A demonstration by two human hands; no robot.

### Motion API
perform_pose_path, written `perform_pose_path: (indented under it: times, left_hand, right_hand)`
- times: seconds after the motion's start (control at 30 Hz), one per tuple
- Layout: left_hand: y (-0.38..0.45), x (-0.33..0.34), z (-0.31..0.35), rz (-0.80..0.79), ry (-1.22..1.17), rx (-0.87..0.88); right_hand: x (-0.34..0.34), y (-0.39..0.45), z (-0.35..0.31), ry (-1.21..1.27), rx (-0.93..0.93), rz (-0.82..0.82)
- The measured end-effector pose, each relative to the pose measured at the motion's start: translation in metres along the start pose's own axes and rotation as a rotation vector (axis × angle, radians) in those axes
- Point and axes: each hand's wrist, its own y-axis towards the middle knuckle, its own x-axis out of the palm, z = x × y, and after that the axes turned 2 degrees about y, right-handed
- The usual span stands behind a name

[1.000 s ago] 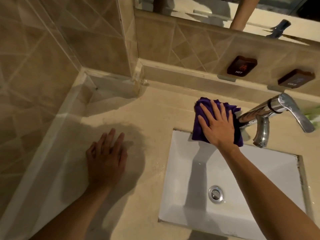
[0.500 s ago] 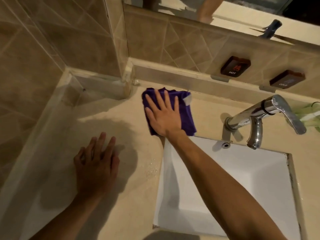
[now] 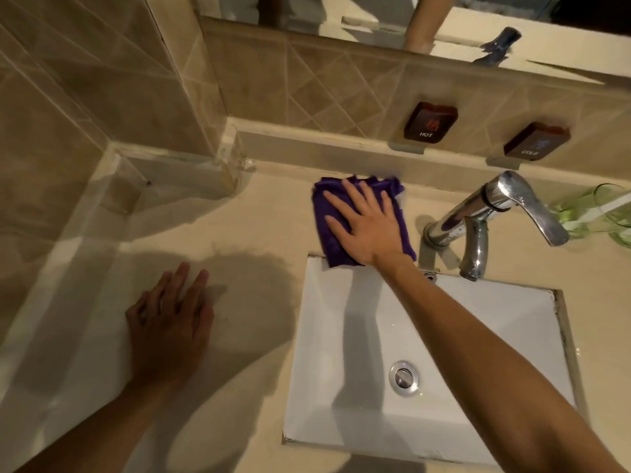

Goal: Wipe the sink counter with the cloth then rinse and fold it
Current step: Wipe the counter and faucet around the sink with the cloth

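Moved since earlier: we are sliding the cloth (image 3: 362, 220) back to the right along the rear of the counter (image 3: 266, 233); half a second ago it was lying nearer the left corner recess, and a second ago it was pressed up against the tap; now it is sitting between those two spots, just left of the faucet (image 3: 485, 213).
Right hand: our right hand (image 3: 368, 227) is lying flat on the cloth with fingers spread, pressing down rather than gripping; nothing is being clasped.
Left hand: our left hand (image 3: 170, 322) is resting palm down on the counter to the left of the sink (image 3: 478, 322), fingers loosely together, holding nothing; it is staying in much the same place as before, deep in shadow.
Cloth position: the purple cloth is lying on the counter strip between the back ledge and the basin; its near edge is overhanging the sink rim at the top left corner.
Hidden or cut off: our palm is covering the middle of the cloth, so we cannot tell how it is folded; our right forearm is crossing over the basin and hiding part of its right side; both arms are running out of frame at the bottom.
Hard to make out: a green translucent object (image 3: 594, 213) is sitting at the right edge, partly cut off, and we cannot say what it is; the far edge of the cloth is blurring.
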Motion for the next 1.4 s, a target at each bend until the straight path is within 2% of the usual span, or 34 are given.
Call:
perform_pose_path:
  times: [0.13,0.27,0.33,0.5,0.63,0.8,1.07,1.4]
  left_hand:
    - [0.002,-0.002,0.001,-0.038,0.014,-0.011]
    - [0.004,-0.006,0.002,-0.078,0.015,-0.028]
    - [0.002,-0.006,0.001,-0.096,0.017,-0.030]
    - [0.004,-0.006,0.001,-0.082,0.012,-0.042]
    - [0.002,-0.008,0.003,-0.153,-0.018,-0.062]
    - [0.003,-0.009,0.002,-0.161,-0.027,-0.060]
    - [0.002,-0.015,0.003,-0.206,-0.039,-0.060]
    - [-0.002,-0.013,0.005,-0.187,0.002,-0.016]
  right_hand:
    - [-0.003,-0.022,0.038,0.002,0.144,0.091]
    - [0.006,-0.032,0.019,0.034,0.369,0.146]
    - [0.009,-0.030,0.008,0.059,0.418,0.126]
    - [0.005,-0.022,0.014,0.045,0.367,0.062]
    - [0.003,-0.019,0.011,0.042,0.361,0.070]
    - [0.005,-0.031,0.008,0.030,0.303,0.036]
    - [0.009,-0.072,0.018,0.046,0.195,0.116]
    - [-0.005,-0.058,0.023,0.011,0.198,-0.031]
